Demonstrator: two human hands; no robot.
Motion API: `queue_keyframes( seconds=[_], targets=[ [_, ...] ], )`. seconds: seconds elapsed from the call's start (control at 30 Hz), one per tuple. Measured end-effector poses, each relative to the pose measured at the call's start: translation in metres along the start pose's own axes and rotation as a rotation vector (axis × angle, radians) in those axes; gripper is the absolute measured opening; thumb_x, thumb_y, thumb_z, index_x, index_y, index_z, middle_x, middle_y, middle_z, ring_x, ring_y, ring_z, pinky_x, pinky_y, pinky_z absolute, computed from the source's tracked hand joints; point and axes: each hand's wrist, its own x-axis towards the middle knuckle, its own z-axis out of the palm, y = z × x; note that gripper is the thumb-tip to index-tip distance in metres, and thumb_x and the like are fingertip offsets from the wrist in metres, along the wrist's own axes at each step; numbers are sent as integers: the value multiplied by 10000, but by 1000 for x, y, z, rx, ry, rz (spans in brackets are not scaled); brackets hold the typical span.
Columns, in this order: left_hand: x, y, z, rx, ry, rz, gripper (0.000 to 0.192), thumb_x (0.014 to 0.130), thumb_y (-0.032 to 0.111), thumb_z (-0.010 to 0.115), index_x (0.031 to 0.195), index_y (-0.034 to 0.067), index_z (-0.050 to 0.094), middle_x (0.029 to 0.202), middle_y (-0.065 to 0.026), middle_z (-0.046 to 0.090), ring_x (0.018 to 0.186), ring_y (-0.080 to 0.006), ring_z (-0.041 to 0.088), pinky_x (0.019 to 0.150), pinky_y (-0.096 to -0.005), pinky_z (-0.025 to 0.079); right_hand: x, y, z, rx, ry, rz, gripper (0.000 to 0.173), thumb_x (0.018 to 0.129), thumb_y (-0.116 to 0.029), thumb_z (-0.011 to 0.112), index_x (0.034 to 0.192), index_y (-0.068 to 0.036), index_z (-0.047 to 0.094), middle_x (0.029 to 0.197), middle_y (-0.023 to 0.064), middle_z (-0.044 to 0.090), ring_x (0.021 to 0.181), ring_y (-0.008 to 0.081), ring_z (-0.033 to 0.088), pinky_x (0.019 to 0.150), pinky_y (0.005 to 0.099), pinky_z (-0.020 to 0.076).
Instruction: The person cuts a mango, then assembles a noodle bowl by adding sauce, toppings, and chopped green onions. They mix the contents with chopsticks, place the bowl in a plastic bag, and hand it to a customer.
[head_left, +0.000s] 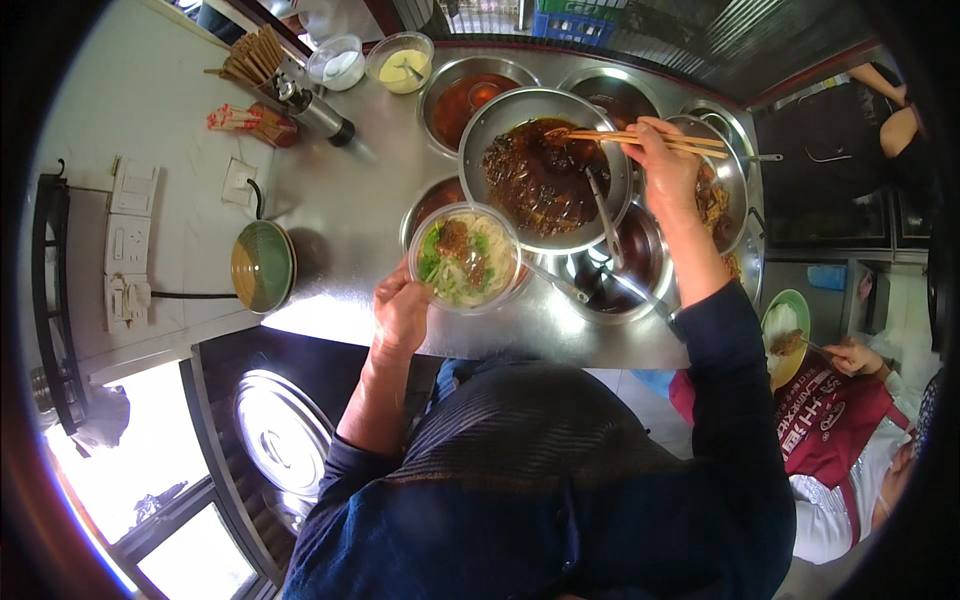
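My left hand (403, 306) holds a clear plastic bowl (466, 259) by its lower left rim. Pale noodles, chopped green herbs and a dark reddish-brown sauce lie in the bowl. My right hand (667, 171) grips a pair of wooden chopsticks (637, 138), whose tips reach over a wide metal basin (546, 169) of dark brown sauce with solid bits. Something dark is at the chopstick tips. A metal spoon (604, 217) rests in that basin, its handle over the near rim. The plastic bowl is just left of and below the basin.
More metal pots surround the basin, one with red oil (476, 109). Plastic tubs (400, 63), a metal pepper mill (319, 112) and bundled chopsticks (259, 56) stand at the back left. Stacked green bowls (262, 266) sit at the left. At right, a co-worker in a red apron (829, 420) holds a green bowl (786, 337).
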Motion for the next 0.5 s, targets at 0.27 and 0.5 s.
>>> queue_keyframes(
  seconds=[0.27, 0.5],
  targets=[
    [9, 13, 1, 10, -9, -60, 261, 750, -110, 455, 942, -139, 630, 1336, -176, 541, 1190, -242, 535, 1010, -330, 411, -17, -11, -14, 20, 75, 71, 176, 934, -57, 623, 1086, 31, 617, 1007, 145, 665, 935, 219, 667, 807, 348, 603],
    [12, 15, 2, -7, -2, -70, 125, 754, -114, 470, 786, -125, 591, 1353, -181, 525, 1193, -254, 530, 1003, -336, 415, -47, -41, -5, 122, 0, 234, 159, 942, -60, 605, 1080, 15, 621, 996, 128, 670, 906, 213, 670, 775, 319, 606]
  ],
)
